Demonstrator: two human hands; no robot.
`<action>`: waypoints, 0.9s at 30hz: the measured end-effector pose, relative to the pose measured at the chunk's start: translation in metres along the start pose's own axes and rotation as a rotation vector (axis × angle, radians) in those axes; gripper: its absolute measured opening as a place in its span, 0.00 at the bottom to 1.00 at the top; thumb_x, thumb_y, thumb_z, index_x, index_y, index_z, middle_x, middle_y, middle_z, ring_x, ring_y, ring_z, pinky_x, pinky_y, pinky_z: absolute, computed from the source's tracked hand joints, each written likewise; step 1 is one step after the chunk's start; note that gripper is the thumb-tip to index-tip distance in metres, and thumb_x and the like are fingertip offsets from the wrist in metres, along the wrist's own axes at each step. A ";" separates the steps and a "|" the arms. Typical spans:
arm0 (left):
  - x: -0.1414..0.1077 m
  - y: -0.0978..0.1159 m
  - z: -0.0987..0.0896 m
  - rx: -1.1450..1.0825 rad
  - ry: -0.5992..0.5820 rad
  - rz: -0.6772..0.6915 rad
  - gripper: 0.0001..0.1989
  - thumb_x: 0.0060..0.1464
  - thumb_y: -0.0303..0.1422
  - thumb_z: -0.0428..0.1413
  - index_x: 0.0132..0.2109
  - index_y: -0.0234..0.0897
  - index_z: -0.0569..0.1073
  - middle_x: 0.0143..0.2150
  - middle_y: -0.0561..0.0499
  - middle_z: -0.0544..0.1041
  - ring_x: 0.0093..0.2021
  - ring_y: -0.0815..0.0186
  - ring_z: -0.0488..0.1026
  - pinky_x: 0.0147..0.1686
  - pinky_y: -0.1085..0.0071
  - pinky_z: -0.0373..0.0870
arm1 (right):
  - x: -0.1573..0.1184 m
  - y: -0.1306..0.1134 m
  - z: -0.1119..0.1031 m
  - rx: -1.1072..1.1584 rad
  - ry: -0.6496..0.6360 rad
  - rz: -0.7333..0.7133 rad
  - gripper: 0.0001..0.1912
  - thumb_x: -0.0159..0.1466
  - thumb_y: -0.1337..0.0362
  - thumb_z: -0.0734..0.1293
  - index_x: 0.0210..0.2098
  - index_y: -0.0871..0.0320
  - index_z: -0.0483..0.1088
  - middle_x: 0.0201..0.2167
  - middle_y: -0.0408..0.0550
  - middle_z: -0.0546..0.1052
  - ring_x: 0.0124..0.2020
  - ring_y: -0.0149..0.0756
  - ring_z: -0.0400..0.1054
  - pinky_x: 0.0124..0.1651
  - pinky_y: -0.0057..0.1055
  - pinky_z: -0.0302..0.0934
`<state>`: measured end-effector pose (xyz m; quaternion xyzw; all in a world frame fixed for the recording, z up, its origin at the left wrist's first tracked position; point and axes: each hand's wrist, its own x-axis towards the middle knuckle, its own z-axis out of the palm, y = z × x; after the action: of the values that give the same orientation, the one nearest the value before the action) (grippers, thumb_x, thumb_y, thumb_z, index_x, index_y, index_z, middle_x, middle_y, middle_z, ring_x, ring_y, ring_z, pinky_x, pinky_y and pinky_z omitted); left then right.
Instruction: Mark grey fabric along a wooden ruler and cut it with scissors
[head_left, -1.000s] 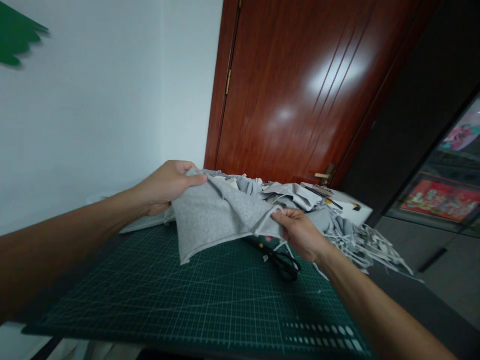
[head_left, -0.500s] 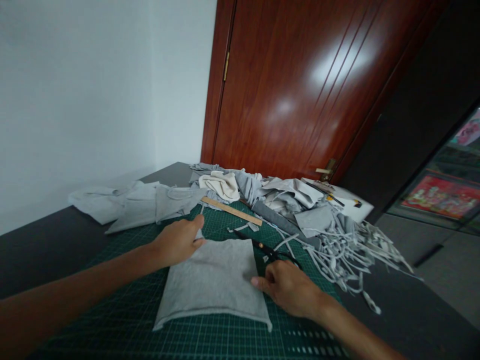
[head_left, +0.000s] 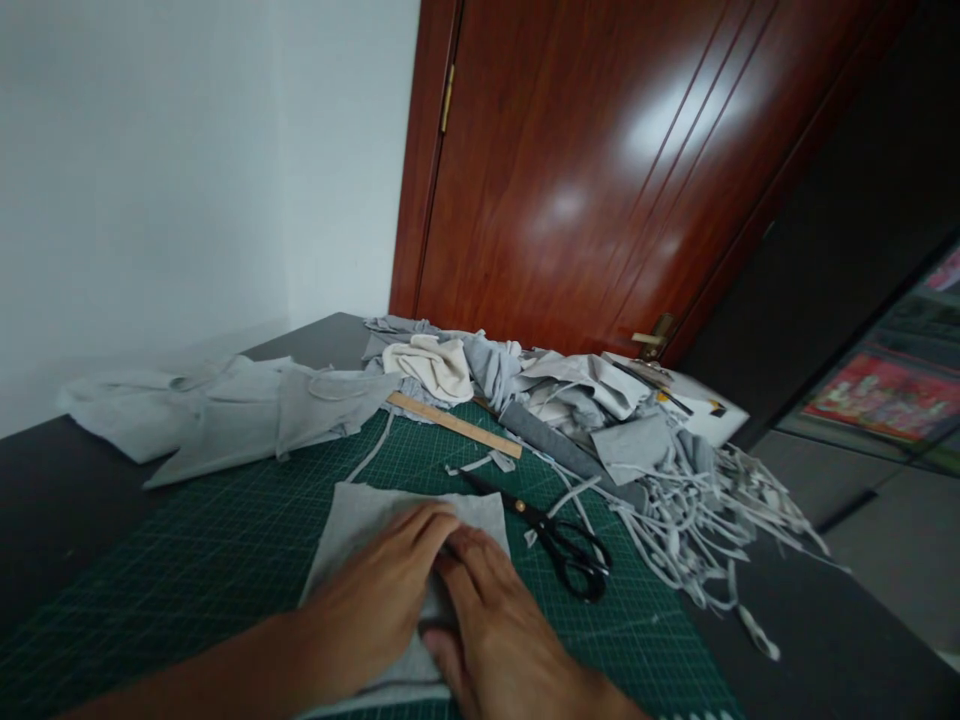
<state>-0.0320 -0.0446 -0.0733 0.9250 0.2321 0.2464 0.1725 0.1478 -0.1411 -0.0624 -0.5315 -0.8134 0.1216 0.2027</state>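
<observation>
A light grey fabric piece [head_left: 349, 520] lies flat on the green cutting mat [head_left: 645, 640]. Both hands rest on it, side by side near its middle, with fingertips meeting. My left hand [head_left: 382, 590] is slightly blurred, its fingers laid out over the cloth. My right hand [head_left: 495, 610] lies palm down with its fingers stretched forward and the thumb apart. Black scissors [head_left: 555, 535] lie to the right of the fabric, touched by neither hand. Beyond the cloth is a wooden ruler [head_left: 457, 425]. A thin grey strip [head_left: 371, 450] curves across the mat behind the fabric.
Grey garment pieces [head_left: 225, 410] lie at the left. A heap of cloth [head_left: 577, 385] with a cream piece [head_left: 431, 368] runs along the back. Tangled grey strips [head_left: 690, 510] pile up at the right. A white board [head_left: 712, 415] sits at the back right.
My left hand has come from the fabric's back left corner onto its middle. My right hand has moved left from beside the scissors onto the cloth. A thin strip now lies behind the fabric.
</observation>
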 end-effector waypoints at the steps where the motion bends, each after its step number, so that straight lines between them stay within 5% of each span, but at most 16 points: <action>1: -0.003 -0.003 0.003 0.057 0.024 0.012 0.36 0.56 0.22 0.54 0.71 0.44 0.66 0.72 0.41 0.73 0.71 0.50 0.69 0.70 0.51 0.68 | -0.002 0.004 0.001 -0.010 -0.004 0.025 0.41 0.64 0.66 0.74 0.74 0.66 0.61 0.78 0.68 0.60 0.79 0.63 0.51 0.80 0.60 0.50; 3: -0.007 -0.007 0.004 0.185 0.045 0.018 0.31 0.66 0.27 0.52 0.74 0.43 0.65 0.75 0.41 0.70 0.74 0.49 0.67 0.73 0.49 0.64 | -0.005 0.010 -0.003 -0.037 0.041 0.098 0.40 0.65 0.67 0.73 0.74 0.68 0.61 0.77 0.71 0.60 0.78 0.64 0.53 0.78 0.60 0.54; 6: -0.010 -0.004 -0.001 0.331 0.006 0.055 0.28 0.73 0.38 0.53 0.76 0.42 0.65 0.79 0.43 0.65 0.77 0.47 0.63 0.76 0.44 0.58 | -0.004 0.017 -0.023 -0.079 0.166 0.261 0.25 0.71 0.70 0.66 0.66 0.70 0.69 0.66 0.73 0.73 0.68 0.60 0.68 0.72 0.55 0.64; 9: -0.009 0.002 -0.007 0.357 -0.065 0.092 0.32 0.73 0.45 0.53 0.78 0.45 0.61 0.81 0.44 0.59 0.79 0.45 0.59 0.78 0.39 0.51 | 0.007 0.019 -0.046 -0.121 0.083 0.416 0.13 0.70 0.71 0.67 0.52 0.68 0.77 0.52 0.67 0.81 0.53 0.58 0.78 0.60 0.50 0.73; 16: -0.007 0.011 -0.019 0.315 -0.212 0.047 0.40 0.70 0.52 0.56 0.81 0.48 0.53 0.82 0.42 0.53 0.80 0.39 0.53 0.75 0.27 0.43 | 0.040 0.022 -0.054 -0.119 0.040 0.497 0.14 0.69 0.66 0.71 0.50 0.71 0.76 0.48 0.71 0.81 0.51 0.65 0.78 0.53 0.51 0.69; 20: -0.008 0.012 -0.022 0.282 -0.245 0.018 0.42 0.69 0.56 0.55 0.81 0.48 0.51 0.82 0.41 0.51 0.81 0.37 0.50 0.74 0.24 0.38 | 0.046 0.029 -0.053 0.006 0.058 0.443 0.03 0.66 0.70 0.72 0.39 0.61 0.75 0.40 0.59 0.82 0.43 0.53 0.78 0.46 0.40 0.66; 22: -0.008 0.012 -0.022 0.266 -0.253 0.006 0.43 0.69 0.55 0.56 0.81 0.48 0.50 0.82 0.41 0.51 0.81 0.37 0.48 0.74 0.23 0.37 | 0.047 0.033 -0.053 0.091 0.092 0.430 0.05 0.66 0.73 0.71 0.37 0.58 0.73 0.36 0.52 0.81 0.40 0.46 0.76 0.43 0.36 0.64; 27: -0.006 0.014 -0.022 0.221 -0.264 -0.011 0.44 0.69 0.55 0.57 0.81 0.49 0.48 0.82 0.40 0.48 0.81 0.36 0.46 0.73 0.22 0.35 | 0.048 0.039 -0.051 0.345 0.155 0.463 0.11 0.66 0.74 0.69 0.47 0.60 0.70 0.41 0.51 0.81 0.41 0.40 0.77 0.41 0.30 0.67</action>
<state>-0.0437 -0.0551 -0.0512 0.9614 0.2382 0.0948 0.0998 0.1861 -0.0819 -0.0239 -0.6685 -0.6199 0.2600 0.3183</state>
